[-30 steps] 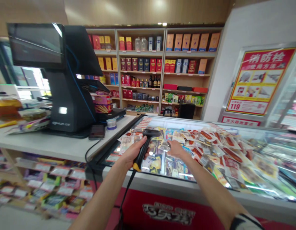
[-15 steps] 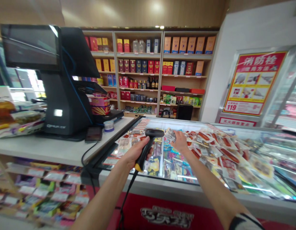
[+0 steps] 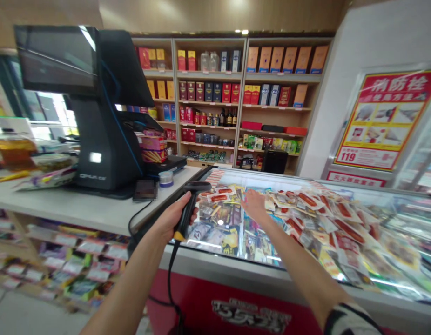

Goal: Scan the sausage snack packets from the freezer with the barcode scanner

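My left hand (image 3: 177, 214) is closed round the handle of a black barcode scanner (image 3: 186, 211) with a yellow base. The scanner's head is above the left part of the glass-topped freezer, and its cable hangs down in front. My right hand (image 3: 253, 203) reaches over the freezer's glass with fingers stretched out, and no item shows in it. Left of that hand lie packed sausages (image 3: 219, 198). To its right spreads a large heap of vacuum-packed sausages and snacks (image 3: 308, 200).
A black cash register (image 3: 104, 139) stands on the white counter (image 3: 124, 209) at left, with snack boxes (image 3: 154, 149) beside it. Shelves of boxed bottles (image 3: 208, 90) line the back wall. A red fire hydrant sign (image 3: 386, 121) is at right. Below the counter are snack racks (image 3: 79, 265).
The scanner and my left hand have moved left, away from my right hand. The silvery packet seen in my right hand earlier no longer shows there. The view has shifted slightly.
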`<state>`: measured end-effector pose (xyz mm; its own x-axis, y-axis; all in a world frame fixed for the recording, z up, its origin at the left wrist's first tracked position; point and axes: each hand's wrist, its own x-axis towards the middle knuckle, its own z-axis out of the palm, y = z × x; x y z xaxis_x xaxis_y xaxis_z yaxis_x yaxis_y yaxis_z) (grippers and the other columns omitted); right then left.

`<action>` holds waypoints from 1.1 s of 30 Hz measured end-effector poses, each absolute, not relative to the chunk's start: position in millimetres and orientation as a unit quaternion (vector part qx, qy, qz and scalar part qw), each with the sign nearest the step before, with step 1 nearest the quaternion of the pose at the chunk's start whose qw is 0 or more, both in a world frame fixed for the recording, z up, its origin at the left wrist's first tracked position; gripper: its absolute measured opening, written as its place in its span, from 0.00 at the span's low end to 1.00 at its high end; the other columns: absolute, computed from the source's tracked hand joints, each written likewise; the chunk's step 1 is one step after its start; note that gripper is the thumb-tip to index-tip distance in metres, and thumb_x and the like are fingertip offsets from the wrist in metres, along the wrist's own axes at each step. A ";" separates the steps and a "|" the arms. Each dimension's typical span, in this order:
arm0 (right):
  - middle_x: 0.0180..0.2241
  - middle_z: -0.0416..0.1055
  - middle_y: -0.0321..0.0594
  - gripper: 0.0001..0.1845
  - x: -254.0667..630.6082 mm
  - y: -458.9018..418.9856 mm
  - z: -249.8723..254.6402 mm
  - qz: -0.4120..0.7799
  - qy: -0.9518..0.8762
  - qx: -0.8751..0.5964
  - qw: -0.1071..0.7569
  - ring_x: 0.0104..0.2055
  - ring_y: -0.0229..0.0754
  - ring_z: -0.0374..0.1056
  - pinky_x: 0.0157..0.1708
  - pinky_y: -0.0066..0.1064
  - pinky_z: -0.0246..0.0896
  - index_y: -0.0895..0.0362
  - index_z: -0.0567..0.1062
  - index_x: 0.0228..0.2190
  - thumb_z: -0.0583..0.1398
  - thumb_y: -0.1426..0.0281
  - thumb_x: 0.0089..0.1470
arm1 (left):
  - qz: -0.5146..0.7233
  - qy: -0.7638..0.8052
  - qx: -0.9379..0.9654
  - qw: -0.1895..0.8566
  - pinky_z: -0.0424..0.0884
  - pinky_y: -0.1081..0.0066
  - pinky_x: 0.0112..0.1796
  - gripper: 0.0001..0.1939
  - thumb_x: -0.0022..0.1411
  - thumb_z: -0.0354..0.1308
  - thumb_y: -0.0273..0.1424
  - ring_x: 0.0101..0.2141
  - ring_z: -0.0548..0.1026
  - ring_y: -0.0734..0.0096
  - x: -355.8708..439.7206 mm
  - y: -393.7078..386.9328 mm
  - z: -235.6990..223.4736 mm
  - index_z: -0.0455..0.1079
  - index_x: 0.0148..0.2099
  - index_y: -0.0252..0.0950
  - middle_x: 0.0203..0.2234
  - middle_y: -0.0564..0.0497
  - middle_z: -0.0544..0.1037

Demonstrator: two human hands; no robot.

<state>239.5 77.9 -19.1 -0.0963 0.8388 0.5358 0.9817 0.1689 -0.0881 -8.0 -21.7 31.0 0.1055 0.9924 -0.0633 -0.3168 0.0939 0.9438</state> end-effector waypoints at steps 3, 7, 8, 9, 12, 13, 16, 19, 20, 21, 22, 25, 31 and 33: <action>0.41 0.65 0.41 0.17 175.4 84.7 -32.2 -0.084 -0.797 -0.561 0.208 0.45 0.44 0.58 0.42 0.38 0.48 0.52 0.67 0.40 0.47 0.62 0.51 | 0.537 0.409 0.407 0.615 0.62 0.79 0.14 0.15 0.52 0.51 0.40 0.15 0.66 0.79 -20.2 -25.1 30.0 0.64 0.35 0.33 0.16 0.54 0.68; 0.41 0.66 0.41 0.18 125.3 91.9 -46.3 -0.032 -0.803 -0.568 0.175 0.45 0.46 0.58 0.40 0.39 0.50 0.51 0.67 0.40 0.51 0.58 0.47 | 0.537 0.410 0.413 0.611 0.61 0.79 0.15 0.15 0.52 0.50 0.40 0.15 0.66 0.79 -25.9 -30.7 29.0 0.64 0.35 0.33 0.15 0.54 0.67; 0.41 0.66 0.41 0.20 120.7 92.9 -49.0 -0.029 -0.800 -0.575 0.171 0.45 0.47 0.57 0.40 0.40 0.50 0.51 0.67 0.40 0.52 0.57 0.45 | 0.534 0.410 0.415 0.612 0.61 0.79 0.14 0.15 0.53 0.50 0.40 0.14 0.65 0.79 -25.9 -31.5 28.4 0.64 0.35 0.33 0.15 0.54 0.67; 0.42 0.65 0.42 0.22 119.2 93.4 -51.3 -0.028 -0.795 -0.582 0.169 0.46 0.48 0.57 0.40 0.41 0.50 0.51 0.67 0.40 0.54 0.56 0.43 | 0.531 0.409 0.418 0.612 0.61 0.79 0.14 0.15 0.53 0.50 0.41 0.14 0.65 0.79 -25.5 -31.8 27.5 0.64 0.36 0.33 0.15 0.54 0.67; 0.40 0.65 0.42 0.25 131.3 92.3 -56.0 -0.023 -0.779 -0.601 0.177 0.45 0.49 0.57 0.39 0.41 0.50 0.52 0.67 0.39 0.58 0.56 0.37 | 0.523 0.408 0.424 0.617 0.60 0.80 0.14 0.16 0.53 0.49 0.41 0.14 0.65 0.80 -22.6 -30.6 24.0 0.64 0.36 0.32 0.16 0.53 0.68; 0.40 0.65 0.42 0.26 140.1 91.3 -56.9 -0.027 -0.777 -0.599 0.189 0.44 0.49 0.57 0.39 0.40 0.50 0.52 0.66 0.39 0.58 0.57 0.36 | 0.520 0.407 0.425 0.619 0.60 0.80 0.15 0.17 0.52 0.49 0.42 0.15 0.65 0.80 -21.0 -29.7 22.8 0.64 0.36 0.32 0.16 0.53 0.68; 0.42 0.63 0.43 0.28 175.2 87.6 -58.0 -0.077 -0.780 -0.564 0.260 0.45 0.47 0.55 0.42 0.38 0.48 0.53 0.64 0.42 0.59 0.63 0.35 | 0.512 0.404 0.426 0.627 0.60 0.80 0.15 0.18 0.52 0.50 0.42 0.15 0.65 0.80 -13.6 -26.6 20.2 0.64 0.35 0.31 0.16 0.52 0.68; 0.45 0.60 0.44 0.28 210.7 85.6 -56.4 -0.139 -0.761 -0.535 0.340 0.47 0.46 0.53 0.45 0.37 0.45 0.56 0.63 0.43 0.58 0.66 0.36 | 0.502 0.400 0.427 0.636 0.60 0.79 0.14 0.18 0.51 0.51 0.43 0.14 0.65 0.80 -1.9 -24.1 20.2 0.64 0.33 0.31 0.16 0.52 0.68; 0.45 0.59 0.45 0.28 220.6 85.5 -55.4 -0.152 -0.751 -0.533 0.360 0.48 0.46 0.52 0.45 0.37 0.44 0.56 0.62 0.43 0.57 0.67 0.36 | 0.500 0.398 0.431 0.637 0.60 0.79 0.14 0.18 0.51 0.51 0.43 0.14 0.65 0.80 2.7 -23.6 20.8 0.64 0.33 0.31 0.16 0.52 0.68; 0.45 0.59 0.45 0.28 229.1 85.6 -54.2 -0.161 -0.741 -0.531 0.378 0.48 0.46 0.52 0.46 0.36 0.44 0.57 0.62 0.43 0.57 0.68 0.36 | 0.498 0.394 0.436 0.638 0.60 0.79 0.15 0.18 0.50 0.51 0.43 0.14 0.65 0.80 7.5 -23.4 21.7 0.64 0.32 0.31 0.16 0.52 0.68; 0.45 0.59 0.45 0.28 236.5 85.9 -52.9 -0.169 -0.734 -0.528 0.392 0.48 0.45 0.52 0.46 0.36 0.44 0.57 0.62 0.43 0.57 0.68 0.36 | 0.495 0.389 0.442 0.639 0.60 0.79 0.15 0.18 0.50 0.51 0.43 0.14 0.65 0.80 12.4 -23.5 22.7 0.64 0.32 0.31 0.16 0.52 0.68; 0.44 0.60 0.44 0.27 253.2 86.9 -49.3 -0.189 -0.720 -0.520 0.419 0.48 0.45 0.52 0.46 0.36 0.44 0.57 0.61 0.44 0.56 0.69 0.36 | 0.482 0.374 0.453 0.651 0.60 0.79 0.15 0.18 0.50 0.52 0.43 0.15 0.65 0.79 26.2 -25.0 26.0 0.64 0.33 0.31 0.16 0.52 0.69; 0.44 0.59 0.45 0.27 272.8 85.2 -46.6 -0.210 -0.699 -0.533 0.427 0.48 0.45 0.52 0.46 0.36 0.44 0.57 0.61 0.44 0.56 0.68 0.37 | 0.451 0.362 0.463 0.672 0.60 0.78 0.15 0.18 0.51 0.51 0.43 0.15 0.66 0.79 45.6 -28.4 28.6 0.65 0.34 0.32 0.17 0.52 0.69; 0.44 0.59 0.44 0.27 276.4 83.7 -45.1 -0.214 -0.693 -0.540 0.426 0.47 0.45 0.52 0.46 0.36 0.44 0.57 0.61 0.44 0.56 0.67 0.37 | 0.443 0.358 0.469 0.675 0.60 0.79 0.15 0.18 0.51 0.51 0.43 0.15 0.66 0.79 49.8 -29.2 29.5 0.65 0.34 0.32 0.17 0.52 0.69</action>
<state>276.4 83.7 -45.1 -0.0528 0.5670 0.8221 0.9316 0.3244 -0.1639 49.8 -29.2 29.5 0.3501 0.9342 -0.0685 -0.2623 0.1680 0.9502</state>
